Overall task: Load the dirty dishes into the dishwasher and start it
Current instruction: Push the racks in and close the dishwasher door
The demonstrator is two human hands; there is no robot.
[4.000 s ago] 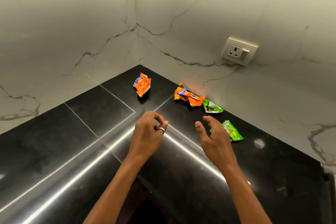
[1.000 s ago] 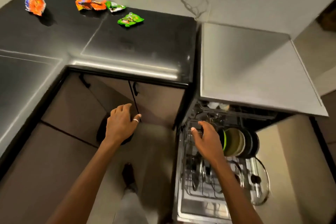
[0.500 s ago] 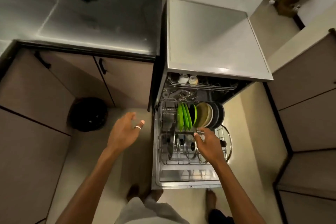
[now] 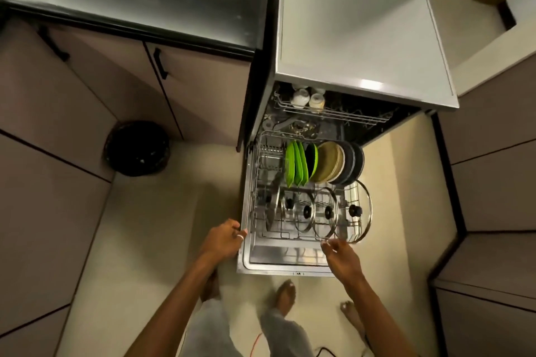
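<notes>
Head view, looking straight down: the dishwasher [image 4: 362,46] stands open, its door [image 4: 284,269] flat, and the lower rack [image 4: 290,236] is drawn out over it, right in front of the person. It's loaded, with green plates [image 4: 294,165] on edge at the back and glass lids [image 4: 326,211] nearer.

The left hand [image 4: 224,240] sits at the rack's front-left corner with its fingers curled in. Whether they close round the wire, I cannot tell. The right hand [image 4: 339,252] is loosely spread, fingertips [image 4: 325,244] at the front rail, right of centre, holding nothing that shows.

The rack's long axis runs straight away from the person, into the cavity under the upper rack [image 4: 333,113]. Both hands are level at the near end, so my read is a 2-handed push forward.
</notes>
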